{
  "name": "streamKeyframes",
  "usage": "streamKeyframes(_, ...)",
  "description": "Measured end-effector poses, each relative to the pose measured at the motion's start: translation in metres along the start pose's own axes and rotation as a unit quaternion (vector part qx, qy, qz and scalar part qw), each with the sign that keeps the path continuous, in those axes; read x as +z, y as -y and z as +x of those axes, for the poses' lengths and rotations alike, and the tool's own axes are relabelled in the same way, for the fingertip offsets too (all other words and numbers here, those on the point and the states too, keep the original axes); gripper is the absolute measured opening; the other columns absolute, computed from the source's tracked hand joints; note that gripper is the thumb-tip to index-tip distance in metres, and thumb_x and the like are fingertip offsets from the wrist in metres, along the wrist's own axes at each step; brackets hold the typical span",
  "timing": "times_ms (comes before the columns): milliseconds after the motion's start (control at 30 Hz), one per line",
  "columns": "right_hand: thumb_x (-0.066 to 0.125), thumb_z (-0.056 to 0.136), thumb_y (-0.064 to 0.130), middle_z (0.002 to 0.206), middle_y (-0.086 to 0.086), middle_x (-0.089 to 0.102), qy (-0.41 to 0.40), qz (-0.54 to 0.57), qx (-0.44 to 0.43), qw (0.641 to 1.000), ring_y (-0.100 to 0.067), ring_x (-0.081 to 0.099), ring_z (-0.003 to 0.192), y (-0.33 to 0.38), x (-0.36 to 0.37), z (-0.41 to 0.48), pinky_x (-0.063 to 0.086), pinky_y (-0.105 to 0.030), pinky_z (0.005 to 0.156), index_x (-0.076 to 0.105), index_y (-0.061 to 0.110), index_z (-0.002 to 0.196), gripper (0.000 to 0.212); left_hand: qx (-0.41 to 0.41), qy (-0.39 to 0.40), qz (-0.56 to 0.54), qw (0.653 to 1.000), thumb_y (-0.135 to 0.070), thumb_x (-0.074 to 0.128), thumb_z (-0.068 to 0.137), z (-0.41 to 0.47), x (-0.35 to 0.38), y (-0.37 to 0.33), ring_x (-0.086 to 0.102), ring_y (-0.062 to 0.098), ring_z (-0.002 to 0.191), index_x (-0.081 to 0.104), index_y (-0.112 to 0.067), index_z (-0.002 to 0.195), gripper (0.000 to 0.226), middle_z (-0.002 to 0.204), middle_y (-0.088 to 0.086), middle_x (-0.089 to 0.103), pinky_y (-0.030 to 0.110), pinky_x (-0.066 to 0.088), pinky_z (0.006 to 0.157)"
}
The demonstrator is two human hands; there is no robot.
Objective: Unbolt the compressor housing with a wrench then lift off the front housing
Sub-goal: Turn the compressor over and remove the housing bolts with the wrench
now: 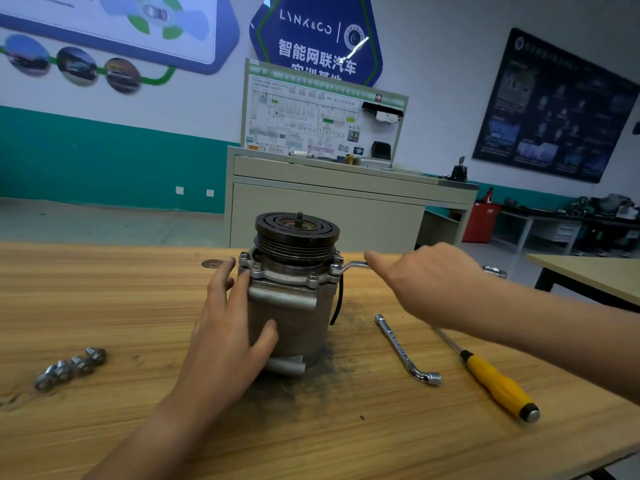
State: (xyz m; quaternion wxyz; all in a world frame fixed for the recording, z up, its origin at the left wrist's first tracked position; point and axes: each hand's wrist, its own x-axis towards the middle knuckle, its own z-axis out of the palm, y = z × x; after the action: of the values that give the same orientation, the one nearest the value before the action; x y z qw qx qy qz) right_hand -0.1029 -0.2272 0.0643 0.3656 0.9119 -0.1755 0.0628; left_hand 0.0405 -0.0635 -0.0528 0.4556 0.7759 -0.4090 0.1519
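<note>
A grey metal compressor stands upright on the wooden table, its black grooved pulley on top. Bolts ring the front housing flange just under the pulley. My left hand wraps around the compressor's left side, thumb on its front face. A silver wrench sits on a bolt at the flange's right side. My right hand grips the wrench handle, index finger lying along it.
A silver L-shaped socket wrench and a yellow-handled screwdriver lie to the right of the compressor. Several loose nuts and washers lie at the left. Dark grime surrounds the compressor base. A grey cabinet stands behind the table.
</note>
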Motion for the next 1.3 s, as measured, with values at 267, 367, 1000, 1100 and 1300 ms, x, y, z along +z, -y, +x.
streamKeyframes(267, 0.044, 0.092, 0.002, 0.11, -0.008, 0.059, -0.052, 0.021, 0.007, 0.998, -0.025, 0.057, 0.096, 0.003, 0.033, 0.061, 0.04, -0.033, 0.089, 0.044, 0.011, 0.123, 0.033, 0.006, 0.01, 0.008, 1.0, -0.026, 0.061, 0.086, 0.0, 0.0, 0.001, 0.015, 0.014, 0.141, 0.022, -0.016, 0.146, 0.073, 0.148, -0.024, -0.006, 0.041, 0.026, 0.113)
streamKeyframes(367, 0.045, 0.092, 0.003, 0.118, -0.007, 0.059, -0.105, 0.045, -0.011, 0.993, -0.025, 0.055, 0.107, 0.012, 0.045, 0.082, 0.035, -0.032, 0.099, 0.047, 0.012, 0.126, 0.035, 0.011, 0.01, 0.024, 1.0, -0.029, 0.061, 0.086, 0.001, -0.001, 0.002, 0.014, 0.014, 0.141, 0.022, -0.017, 0.146, 0.072, 0.147, -0.027, -0.008, 0.039, 0.024, 0.114)
streamKeyframes(1000, 0.04, 0.096, 0.012, 0.062, 0.004, 0.042, 0.014, 0.168, 0.086, 0.982, -0.008, 0.039, 0.051, 0.024, 0.009, -0.023, 0.024, -0.022, 0.038, 0.016, 0.021, 0.142, 0.053, 0.006, 0.002, 0.02, 1.0, -0.024, 0.063, 0.084, 0.001, 0.002, 0.003, 0.014, 0.015, 0.141, 0.023, -0.012, 0.146, 0.075, 0.152, -0.014, 0.001, 0.039, 0.025, 0.112)
streamKeyframes(1100, 0.043, 0.091, 0.003, 0.061, 0.001, 0.038, 0.04, 0.116, 0.068, 0.99, -0.011, 0.036, 0.049, 0.026, -0.005, -0.021, 0.026, -0.023, 0.038, 0.02, 0.011, 0.139, 0.054, 0.002, 0.003, 0.015, 1.0, -0.026, 0.062, 0.085, 0.0, 0.003, 0.002, 0.013, 0.014, 0.141, 0.021, -0.014, 0.147, 0.076, 0.15, -0.019, -0.001, 0.04, 0.026, 0.112)
streamKeyframes(1300, 0.043, 0.091, 0.002, 0.061, 0.001, 0.03, 0.083, 0.03, 0.007, 0.996, -0.014, 0.028, 0.048, 0.029, -0.04, -0.012, 0.021, -0.025, 0.039, 0.041, 0.009, 0.085, 0.009, -0.009, 0.004, -0.013, 1.0, -0.026, 0.061, 0.085, -0.001, 0.003, 0.002, 0.014, 0.012, 0.14, 0.018, -0.017, 0.148, 0.076, 0.147, -0.026, 0.0, 0.037, 0.025, 0.111)
